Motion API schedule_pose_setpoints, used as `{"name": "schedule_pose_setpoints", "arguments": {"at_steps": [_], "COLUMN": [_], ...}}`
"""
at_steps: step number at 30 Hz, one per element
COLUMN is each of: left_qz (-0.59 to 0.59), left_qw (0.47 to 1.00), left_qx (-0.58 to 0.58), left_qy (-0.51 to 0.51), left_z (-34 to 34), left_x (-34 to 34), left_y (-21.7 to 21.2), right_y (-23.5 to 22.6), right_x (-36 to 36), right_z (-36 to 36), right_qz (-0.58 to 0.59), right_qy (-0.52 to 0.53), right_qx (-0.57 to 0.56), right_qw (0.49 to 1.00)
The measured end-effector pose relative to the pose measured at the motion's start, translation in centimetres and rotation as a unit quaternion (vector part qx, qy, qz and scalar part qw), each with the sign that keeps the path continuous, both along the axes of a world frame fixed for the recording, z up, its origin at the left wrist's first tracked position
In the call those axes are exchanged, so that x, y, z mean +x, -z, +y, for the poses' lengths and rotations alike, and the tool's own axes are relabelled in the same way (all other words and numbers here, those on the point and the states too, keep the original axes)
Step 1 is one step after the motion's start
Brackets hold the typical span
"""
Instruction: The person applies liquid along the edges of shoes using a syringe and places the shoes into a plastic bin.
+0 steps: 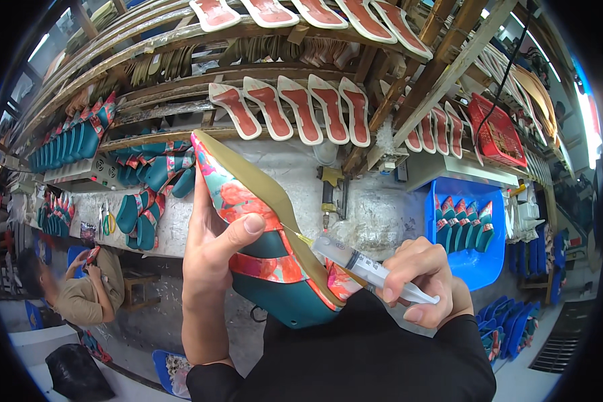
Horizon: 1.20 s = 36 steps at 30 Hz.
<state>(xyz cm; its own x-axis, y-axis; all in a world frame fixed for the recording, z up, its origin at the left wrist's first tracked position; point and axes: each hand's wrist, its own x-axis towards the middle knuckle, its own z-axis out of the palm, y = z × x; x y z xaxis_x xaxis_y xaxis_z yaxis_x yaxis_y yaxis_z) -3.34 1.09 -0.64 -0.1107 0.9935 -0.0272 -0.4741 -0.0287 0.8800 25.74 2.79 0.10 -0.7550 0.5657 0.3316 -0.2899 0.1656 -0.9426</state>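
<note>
A pointed shoe (242,191) with a pink, orange and teal floral upper, a teal heel part and a tan sole is held up before me. My left hand (206,251) grips it from the left side, thumb pressed on the floral upper. In my right hand (419,278) is a clear syringe (355,260) with a white plunger, its fingers wrapped round the barrel's rear. The thin needle points up-left and reaches the seam between sole and upper. Whether liquid comes out is too small to tell.
Behind the shoe runs a white workbench (388,231) with teal shoes (141,218), scissors (107,221) and a pneumatic tool (328,191). Racks above hold red-and-white insoles (301,110). A blue bin (479,268) with shoes stands right. A seated person (80,295) is at left.
</note>
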Motion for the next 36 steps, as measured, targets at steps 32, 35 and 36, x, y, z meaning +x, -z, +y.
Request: {"name": "schedule_pose_setpoints", "arguments": {"at_steps": [32, 35, 36], "left_qz": [0.014, 0.024, 0.024], "left_qw": [1.000, 0.999, 0.999], "left_qx": [0.023, 0.022, 0.019], "left_qy": [-0.017, -0.018, -0.018], "left_z": [-1.0, -1.3, -1.4], "left_x": [-3.0, -3.4, -3.6], "left_y": [0.7, 1.0, 1.1], "right_y": [0.1, 0.6, 0.6], "right_x": [-1.1, -1.3, -1.5], "right_z": [-1.7, -2.2, -2.3], "right_qz": [-0.017, 0.002, 0.002], "right_qy": [-0.022, -0.011, -0.010], "right_qx": [-0.069, -0.085, -0.088], "right_qw": [0.997, 0.996, 0.996]}}
